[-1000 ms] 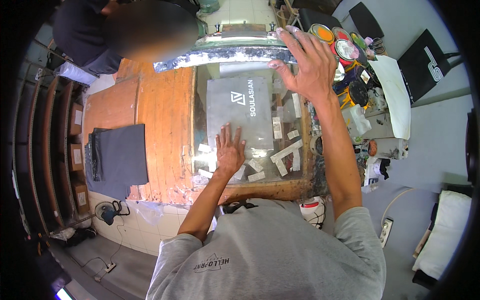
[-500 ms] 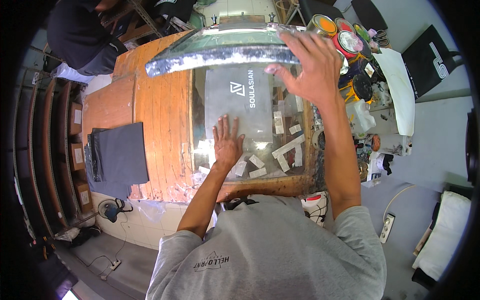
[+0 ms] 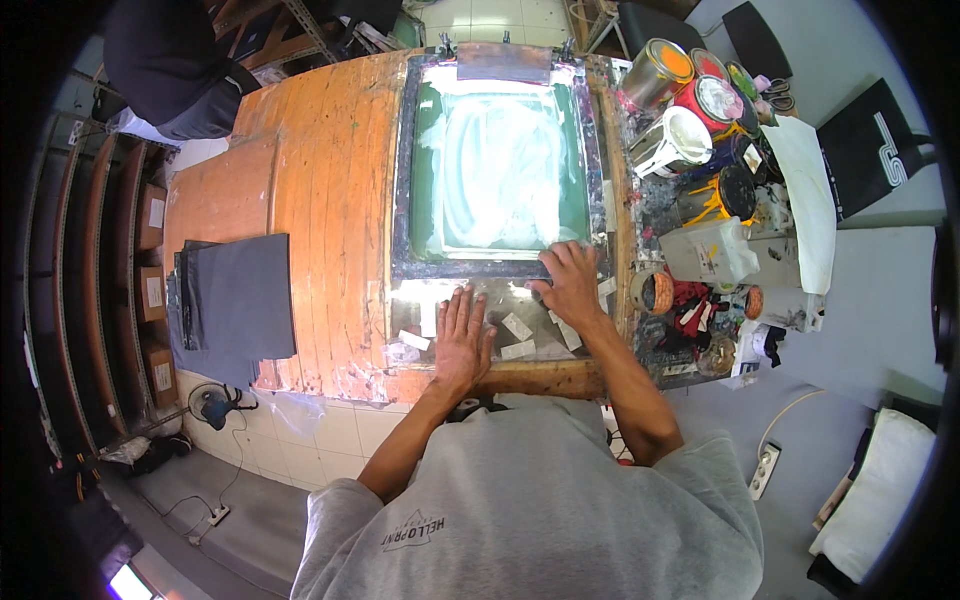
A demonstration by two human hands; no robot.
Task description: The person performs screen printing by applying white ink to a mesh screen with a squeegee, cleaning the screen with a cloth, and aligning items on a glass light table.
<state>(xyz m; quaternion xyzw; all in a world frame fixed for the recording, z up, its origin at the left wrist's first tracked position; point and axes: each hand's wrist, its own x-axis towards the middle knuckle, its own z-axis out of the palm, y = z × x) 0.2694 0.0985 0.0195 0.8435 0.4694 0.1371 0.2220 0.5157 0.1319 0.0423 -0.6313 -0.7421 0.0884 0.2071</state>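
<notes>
A screen printing frame (image 3: 400, 180) lies down over the glass plate (image 3: 410, 295), its green mesh (image 3: 427, 205) smeared with white ink (image 3: 500, 160). My right hand (image 3: 572, 285) is at the frame's near right corner, fingers curled over the front edge with the thumb against it. Just short of that same edge, my left hand (image 3: 462, 335) rests flat on the glass with fingers stretched out. The grey sheet with white print, visible earlier, is now hidden beneath the frame. Several pale tape strips (image 3: 518, 326) stick to the glass around my hands.
A stack of dark grey sheets (image 3: 240, 300) sits at the left on the wooden table (image 3: 330, 200). Ink cans (image 3: 660, 70), a white-smeared tub (image 3: 680, 138) and a translucent container (image 3: 710, 250) crowd the right side. Another person (image 3: 165, 70) is at the far left.
The raised frame has come down flat over the grey sheet. My right hand moved down and nearer with its edge. My left hand slid back toward me off the sheet.
</notes>
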